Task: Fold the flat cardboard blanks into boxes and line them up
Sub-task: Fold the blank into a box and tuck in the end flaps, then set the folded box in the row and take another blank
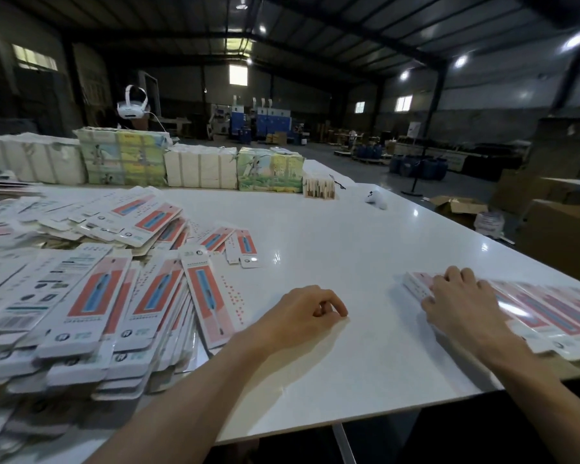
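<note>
**Fig. 1.** Person's arms, head view. Left hand and right hand: both bare. Left forearm and right forearm: bare along all the length in view. Tendon ridges fan across the back of the right hand. The left hand's knuckles form a rounded row. The wide lens broadens both forearms toward the lower edge.

I see my right hand flat on the leftmost of the lined-up boxes, left hand curled on the worktop near the heaped blanks.
</note>
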A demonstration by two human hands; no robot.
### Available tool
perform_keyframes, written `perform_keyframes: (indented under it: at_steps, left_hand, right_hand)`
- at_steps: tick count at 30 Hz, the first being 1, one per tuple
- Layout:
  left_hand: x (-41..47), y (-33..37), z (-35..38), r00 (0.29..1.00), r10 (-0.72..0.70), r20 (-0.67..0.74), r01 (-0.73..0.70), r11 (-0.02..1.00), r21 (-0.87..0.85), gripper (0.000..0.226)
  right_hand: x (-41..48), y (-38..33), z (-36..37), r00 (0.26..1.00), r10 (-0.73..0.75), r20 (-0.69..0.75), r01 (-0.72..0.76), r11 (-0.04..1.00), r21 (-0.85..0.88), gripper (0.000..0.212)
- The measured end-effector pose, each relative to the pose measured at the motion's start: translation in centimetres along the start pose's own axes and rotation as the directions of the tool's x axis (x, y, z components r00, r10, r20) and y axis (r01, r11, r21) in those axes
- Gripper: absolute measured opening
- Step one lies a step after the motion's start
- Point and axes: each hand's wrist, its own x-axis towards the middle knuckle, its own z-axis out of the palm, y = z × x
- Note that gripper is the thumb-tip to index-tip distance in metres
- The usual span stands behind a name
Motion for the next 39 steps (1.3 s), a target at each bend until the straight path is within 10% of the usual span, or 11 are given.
perform_keyframes:
  at_steps: [16,25,33,39]
  left_hand:
    - [-0.3,1.2,-1.2,0.991,0.083,-0.101,-0.090,0.993,-0.070,0.014]
    - [-2.2,1.9,-12.6,0.939,-0.340,0.059,0.228,0.740,0.633,0.063]
    - [-2.8,-0.2,-14.0,0.728,-0.557,0.399,0.189,0.723,0.665,0.084]
    - [-2.8,-1.3,-13.8,0.886,-0.327,0.330,-0.050,0.637,0.769,0.064]
  right_hand:
    - [4.5,-13.8,1.6,0.965,-0.189,-0.182,0.263,0.688,0.677,0.017]
    - [5.0,-13.9,2.4,0.958,-0.196,-0.211,0.288,0.611,0.738,0.020]
    - [5.0,-13.7,2.6,0.962,-0.191,-0.196,0.270,0.550,0.790,0.020]
    - [4.8,-13.8,2.5,0.959,-0.199,-0.200,0.278,0.539,0.795,0.020]
